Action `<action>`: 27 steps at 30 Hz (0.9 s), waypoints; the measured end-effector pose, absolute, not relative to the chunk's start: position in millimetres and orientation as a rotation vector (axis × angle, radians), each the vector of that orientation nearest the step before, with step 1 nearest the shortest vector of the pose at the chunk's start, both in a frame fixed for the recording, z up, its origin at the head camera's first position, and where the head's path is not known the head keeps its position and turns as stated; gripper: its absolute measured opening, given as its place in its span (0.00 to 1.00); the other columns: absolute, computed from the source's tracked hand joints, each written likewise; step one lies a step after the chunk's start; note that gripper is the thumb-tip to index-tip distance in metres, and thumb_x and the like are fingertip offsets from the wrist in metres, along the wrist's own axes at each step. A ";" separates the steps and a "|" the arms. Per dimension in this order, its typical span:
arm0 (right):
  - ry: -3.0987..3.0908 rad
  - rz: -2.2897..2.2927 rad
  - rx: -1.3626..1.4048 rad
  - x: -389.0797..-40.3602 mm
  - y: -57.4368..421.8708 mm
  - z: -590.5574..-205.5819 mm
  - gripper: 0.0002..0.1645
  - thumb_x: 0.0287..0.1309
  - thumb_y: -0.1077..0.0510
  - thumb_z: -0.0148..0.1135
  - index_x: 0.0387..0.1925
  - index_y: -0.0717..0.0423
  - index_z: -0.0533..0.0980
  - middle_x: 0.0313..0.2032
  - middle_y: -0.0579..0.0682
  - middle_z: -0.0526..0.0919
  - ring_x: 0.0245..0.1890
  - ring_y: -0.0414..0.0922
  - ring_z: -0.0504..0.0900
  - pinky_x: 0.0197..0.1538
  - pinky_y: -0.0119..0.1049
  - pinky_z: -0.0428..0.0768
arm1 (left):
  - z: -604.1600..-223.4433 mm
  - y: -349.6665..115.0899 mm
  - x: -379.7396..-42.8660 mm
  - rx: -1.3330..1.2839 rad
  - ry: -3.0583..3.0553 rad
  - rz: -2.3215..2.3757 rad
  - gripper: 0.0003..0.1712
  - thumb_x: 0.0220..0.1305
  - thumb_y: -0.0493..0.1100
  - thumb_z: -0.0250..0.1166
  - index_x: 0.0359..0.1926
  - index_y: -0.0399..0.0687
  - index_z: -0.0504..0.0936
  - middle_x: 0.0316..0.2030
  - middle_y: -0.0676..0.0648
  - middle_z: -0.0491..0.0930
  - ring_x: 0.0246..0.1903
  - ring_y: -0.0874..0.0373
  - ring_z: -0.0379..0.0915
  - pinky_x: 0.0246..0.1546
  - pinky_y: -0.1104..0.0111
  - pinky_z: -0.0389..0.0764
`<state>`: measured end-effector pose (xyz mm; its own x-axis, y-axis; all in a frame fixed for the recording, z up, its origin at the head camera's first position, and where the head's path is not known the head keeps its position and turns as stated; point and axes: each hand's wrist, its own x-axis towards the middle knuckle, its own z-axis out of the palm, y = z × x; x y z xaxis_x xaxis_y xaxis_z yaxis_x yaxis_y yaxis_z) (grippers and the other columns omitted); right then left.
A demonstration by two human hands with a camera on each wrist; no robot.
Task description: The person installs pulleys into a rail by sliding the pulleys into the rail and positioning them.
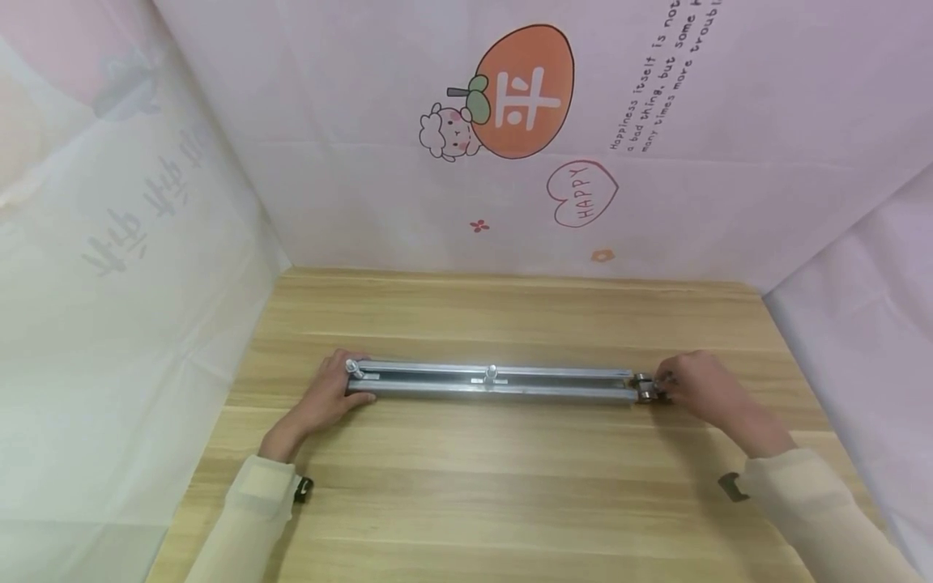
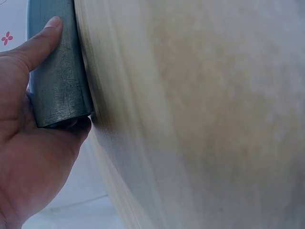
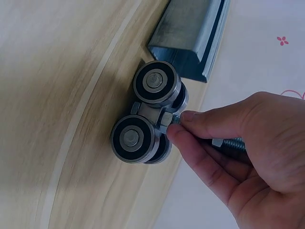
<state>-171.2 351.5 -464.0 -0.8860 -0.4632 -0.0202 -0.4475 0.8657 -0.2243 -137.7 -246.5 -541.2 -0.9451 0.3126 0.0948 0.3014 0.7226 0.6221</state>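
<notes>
A long silver metal rail (image 1: 437, 391) with a slot along its top lies across the wooden table. My left hand (image 1: 328, 393) grips its left end, the thumb (image 2: 50, 36) along the near side. At the right end, my right hand (image 1: 700, 387) pinches the threaded bolt of a four-wheeled roller trolley (image 3: 148, 112) between thumb and fingertips. Its wheels are outside the rail's open mouth (image 3: 183, 55), the foremost wheel (image 3: 155, 82) close to it. Two bolts stand up from the slot: one bolt (image 1: 354, 369) beside my left hand, another bolt (image 1: 491, 372) near mid-rail.
A wooden tabletop (image 1: 496, 486) lies under the rail. Printed pale cloth (image 1: 364, 162) hangs behind it, with more pale cloth (image 1: 109, 324) on the left and on the right. Dark straps (image 1: 732, 486) show at both wrists.
</notes>
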 end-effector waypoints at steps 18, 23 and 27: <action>2.999 -0.344 -0.775 -169.1 338.0 -463.2 0.05 0.44 0.70 0.69 0.27 0.60 0.84 0.29 0.55 0.87 0.28 0.47 0.83 0.34 0.47 0.83 | -539.8 -245.4 -137.2 0.479 2.885 1.049 0.38 0.55 0.47 0.71 0.64 0.41 0.67 0.52 0.42 0.68 0.51 0.49 0.61 0.55 0.53 0.65; 2.994 -0.345 -0.788 -168.7 337.6 -464.3 0.06 0.45 0.70 0.68 0.29 0.62 0.84 0.30 0.56 0.87 0.30 0.50 0.84 0.35 0.47 0.83 | -539.3 -245.1 -136.2 0.481 2.882 1.059 0.37 0.55 0.47 0.71 0.64 0.41 0.68 0.52 0.41 0.69 0.52 0.48 0.61 0.55 0.53 0.65; 2.984 -0.354 -0.809 -169.0 336.9 -464.1 0.06 0.46 0.69 0.69 0.29 0.60 0.84 0.30 0.54 0.87 0.30 0.50 0.84 0.35 0.47 0.83 | -538.7 -245.0 -136.7 0.491 2.885 1.057 0.37 0.55 0.47 0.71 0.64 0.41 0.68 0.53 0.41 0.69 0.52 0.48 0.61 0.55 0.53 0.65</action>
<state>-169.0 336.9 -464.1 -0.8643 -0.5021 0.0306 -0.4953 0.8388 -0.2258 -136.7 -245.0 -538.7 -0.9498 0.3028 0.0788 0.2820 0.7195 0.6346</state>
